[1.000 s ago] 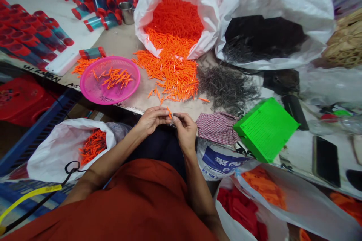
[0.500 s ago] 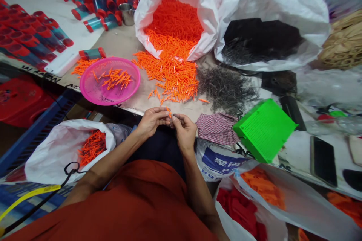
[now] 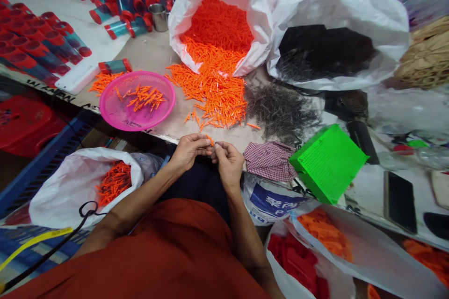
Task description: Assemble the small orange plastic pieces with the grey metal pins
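Workbench [image 3: 147, 56] — hands [image 3: 189, 152] pinching orange plastic piece [image 3: 209, 139]

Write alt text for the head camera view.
Seen from above, a left hand and a right hand pinch a small orange plastic piece at their fingertips. On the bench ahead, orange pieces spill from a white sack beside a pink basket, a heap of dark metal pins and a green perforated crate.
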The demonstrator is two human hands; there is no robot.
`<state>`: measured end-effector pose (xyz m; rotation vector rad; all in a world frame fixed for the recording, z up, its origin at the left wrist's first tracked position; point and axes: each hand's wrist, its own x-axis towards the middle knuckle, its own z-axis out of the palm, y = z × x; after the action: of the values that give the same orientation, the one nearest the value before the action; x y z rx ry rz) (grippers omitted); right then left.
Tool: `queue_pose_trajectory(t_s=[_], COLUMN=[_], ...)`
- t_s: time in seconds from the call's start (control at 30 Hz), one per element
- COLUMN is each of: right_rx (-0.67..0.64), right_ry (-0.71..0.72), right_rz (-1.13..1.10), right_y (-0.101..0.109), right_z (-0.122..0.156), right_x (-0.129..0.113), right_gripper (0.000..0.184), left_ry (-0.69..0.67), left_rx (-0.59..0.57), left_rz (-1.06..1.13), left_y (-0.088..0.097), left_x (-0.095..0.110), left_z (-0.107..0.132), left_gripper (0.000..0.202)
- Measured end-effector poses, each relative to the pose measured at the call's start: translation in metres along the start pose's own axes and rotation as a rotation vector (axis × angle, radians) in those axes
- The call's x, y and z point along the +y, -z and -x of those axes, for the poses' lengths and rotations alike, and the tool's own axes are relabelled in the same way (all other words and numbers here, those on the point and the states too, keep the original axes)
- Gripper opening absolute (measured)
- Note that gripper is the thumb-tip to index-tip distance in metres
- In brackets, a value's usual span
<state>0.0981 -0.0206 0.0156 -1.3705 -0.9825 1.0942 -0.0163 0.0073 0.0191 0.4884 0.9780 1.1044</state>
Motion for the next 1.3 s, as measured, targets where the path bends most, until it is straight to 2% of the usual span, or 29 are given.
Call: queue_pose_trajectory(t_s=[0.43, 0.9, 1.07, 1.3], right_rx=[-0.039, 0.027, 0.028, 0.057], right_ry=[-0.011, 0.063, 0.132, 0.313], right_rz=[0.003, 0.118, 0.187, 0.34], right_y=[-0.0002, -0.003, -0.0026, 0.0006], right_z=[-0.001, 0.0036, 0.0033, 0.0025], right_x=[0.0032, 0.0057, 0.0048, 0.0006], right_gripper=[0.018, 0.019, 0.016, 0.011], left_ry=[-0.048, -0.09, -0.105, -0.098], left_rx=[0.006, 0.008, 0.008, 0.015], left_rz=[-0.047, -0.034, -0.031, -0.042], left_y=[0.0025, 0.0015, 0.0014, 0.0016], left_x=[-0.0019, -0.004, -0.0045, -0.0046], left_z=[0.0002, 0.0024, 0.0033, 0.0041], left_gripper=[0.024, 0.023, 0.023, 0.024])
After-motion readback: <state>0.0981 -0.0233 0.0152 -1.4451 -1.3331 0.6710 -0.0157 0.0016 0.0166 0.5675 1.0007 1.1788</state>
